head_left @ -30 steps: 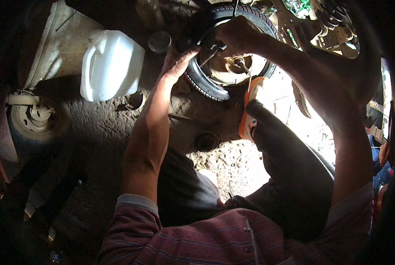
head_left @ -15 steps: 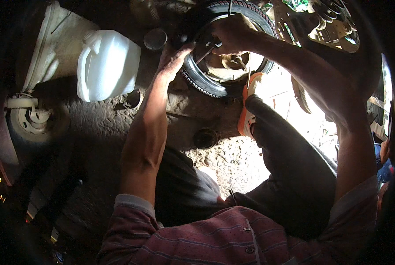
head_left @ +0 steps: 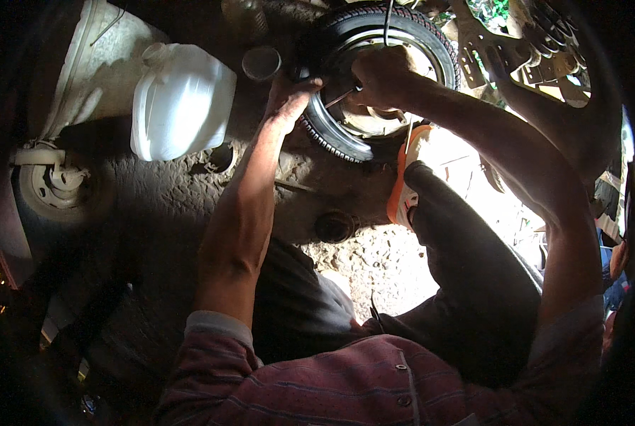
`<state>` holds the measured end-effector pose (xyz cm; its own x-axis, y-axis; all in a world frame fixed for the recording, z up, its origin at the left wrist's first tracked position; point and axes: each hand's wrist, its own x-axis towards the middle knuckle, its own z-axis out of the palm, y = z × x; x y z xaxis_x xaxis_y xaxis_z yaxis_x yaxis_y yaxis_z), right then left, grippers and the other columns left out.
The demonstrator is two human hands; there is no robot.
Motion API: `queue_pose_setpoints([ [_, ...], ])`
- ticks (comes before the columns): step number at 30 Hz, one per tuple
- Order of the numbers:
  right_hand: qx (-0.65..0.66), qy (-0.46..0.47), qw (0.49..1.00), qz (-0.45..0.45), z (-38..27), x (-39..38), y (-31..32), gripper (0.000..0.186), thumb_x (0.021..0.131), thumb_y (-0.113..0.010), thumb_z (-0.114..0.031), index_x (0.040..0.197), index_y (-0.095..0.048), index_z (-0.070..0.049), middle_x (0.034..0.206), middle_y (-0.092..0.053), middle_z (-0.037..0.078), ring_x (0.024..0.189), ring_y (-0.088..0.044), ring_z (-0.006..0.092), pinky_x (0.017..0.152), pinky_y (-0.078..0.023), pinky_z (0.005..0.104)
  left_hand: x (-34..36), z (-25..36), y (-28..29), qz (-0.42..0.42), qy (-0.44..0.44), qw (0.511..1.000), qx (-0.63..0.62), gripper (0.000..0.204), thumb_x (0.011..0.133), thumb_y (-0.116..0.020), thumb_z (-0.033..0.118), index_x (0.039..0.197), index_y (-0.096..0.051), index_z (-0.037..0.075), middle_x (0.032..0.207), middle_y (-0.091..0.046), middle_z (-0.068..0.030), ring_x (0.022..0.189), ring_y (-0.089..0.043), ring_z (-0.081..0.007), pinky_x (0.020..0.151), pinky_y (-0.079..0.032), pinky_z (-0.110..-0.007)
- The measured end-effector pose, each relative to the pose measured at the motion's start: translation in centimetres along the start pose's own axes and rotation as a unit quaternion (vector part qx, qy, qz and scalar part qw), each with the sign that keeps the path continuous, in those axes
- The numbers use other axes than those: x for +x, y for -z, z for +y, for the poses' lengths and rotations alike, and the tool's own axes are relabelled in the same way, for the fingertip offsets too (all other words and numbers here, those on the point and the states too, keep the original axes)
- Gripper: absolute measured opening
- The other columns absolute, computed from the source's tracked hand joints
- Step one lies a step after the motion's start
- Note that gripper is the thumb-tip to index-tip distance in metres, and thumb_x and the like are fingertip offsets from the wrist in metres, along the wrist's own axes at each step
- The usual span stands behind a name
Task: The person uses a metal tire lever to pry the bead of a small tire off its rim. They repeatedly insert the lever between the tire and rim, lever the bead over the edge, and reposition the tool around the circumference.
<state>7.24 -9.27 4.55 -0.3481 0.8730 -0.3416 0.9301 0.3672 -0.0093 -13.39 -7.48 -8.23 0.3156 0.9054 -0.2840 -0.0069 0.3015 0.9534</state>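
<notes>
A small black tyre (head_left: 337, 135) on a wheel with a metal hub (head_left: 374, 122) lies in front of me. My left hand (head_left: 291, 99) is closed at the tyre's left edge, thumb toward the rim. Over the wheel's middle, my right hand (head_left: 385, 74) is wrapped round a thin metal tyre lever (head_left: 339, 99). That lever slants down and left to the inner edge of the tyre. A second dark metal rod (head_left: 388, 25) crosses the tyre at the far side. Another thin rod (head_left: 409, 135) stands at the near side, by my orange-edged shoe (head_left: 402, 188).
A white plastic jug (head_left: 183, 103) stands at the left before a pale container (head_left: 105, 78). A round lid (head_left: 261, 64) lies left of the tyre. Farther left is a small wheel (head_left: 61, 186). A dark round part (head_left: 334, 227) sits on the ground; metal parts (head_left: 537, 64) crowd the far right.
The whole view has shifted slightly, so the wheel and hands appear a little lower and to the right. Both hands keep their places at the wheel, the right one still on the lever.
</notes>
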Motion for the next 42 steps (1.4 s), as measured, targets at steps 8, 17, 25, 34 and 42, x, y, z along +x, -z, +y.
queue_pose_setpoints([
  [8, 0.104, -0.005, 0.939, -0.327, -2.6, 0.6, 4.5, 0.035, 0.085, -0.069, -0.035, 0.098, -0.075, -0.003, 0.086, -0.074, 0.018, 0.076, -0.073, 0.0327, 0.070, -0.058, 0.0454, 0.1, 0.7, 0.4, -0.060, -0.036, 0.992, -0.101, 0.068, 0.077, -0.085, 0.013, 0.137, -0.054, 0.001, 0.122, -0.067, -0.0095, 0.110, -0.062, -0.0195, 0.101, -0.050, -0.037],
  [17, 0.784, -0.299, 0.441, -0.319, -3.4, -5.9, -2.5, 0.021, 0.103, -0.061, -0.029, 0.105, -0.067, -0.009, 0.069, -0.058, -0.003, 0.048, -0.046, 0.0066, 0.041, -0.035, 0.0229, 0.3, 1.3, 0.1, -0.071, 0.021, 0.992, -0.103, 0.056, 0.077, -0.083, 0.011, 0.129, -0.062, 0.002, 0.117, -0.069, -0.0076, 0.106, -0.064, -0.0208, 0.099, -0.050, -0.037],
  [25, 0.797, -0.443, 0.381, -0.154, -10.9, -7.3, -4.9, 0.014, 0.103, -0.061, -0.021, 0.097, -0.062, -0.009, 0.073, -0.056, -0.001, 0.049, -0.044, 0.0068, 0.041, -0.034, 0.0231, 0.0, 0.9, 0.5, -0.077, -0.009, 0.986, -0.149, 0.064, 0.075, -0.087, 0.015, 0.131, -0.060, 0.003, 0.119, -0.069, -0.0074, 0.107, -0.064, -0.0199, 0.101, -0.049, -0.037],
  [34, 0.769, -0.457, 0.447, -0.010, -16.8, -6.3, -8.1, 0.017, 0.098, -0.068, -0.023, 0.088, -0.062, -0.010, 0.071, -0.057, 0.000, 0.051, -0.049, 0.0110, 0.046, -0.040, 0.0314, 0.8, 0.6, 0.5, -0.065, 0.005, 0.991, -0.119, 0.061, 0.074, -0.091, 0.016, 0.126, -0.062, 0.000, 0.115, -0.071, -0.0092, 0.103, -0.065, -0.0192, 0.097, -0.052, -0.035],
  [42, 0.745, -0.453, 0.483, 0.079, -23.9, -1.6, -10.5, 0.023, 0.100, -0.061, -0.026, 0.102, -0.061, -0.003, 0.079, -0.064, 0.008, 0.056, -0.058, 0.0178, 0.051, -0.046, 0.0378, 0.9, 0.4, 0.6, -0.057, 0.041, 0.993, -0.093, 0.062, 0.078, -0.090, 0.013, 0.132, -0.061, 0.004, 0.124, -0.069, -0.0081, 0.111, -0.064, -0.0220, 0.104, -0.048, -0.037],
])
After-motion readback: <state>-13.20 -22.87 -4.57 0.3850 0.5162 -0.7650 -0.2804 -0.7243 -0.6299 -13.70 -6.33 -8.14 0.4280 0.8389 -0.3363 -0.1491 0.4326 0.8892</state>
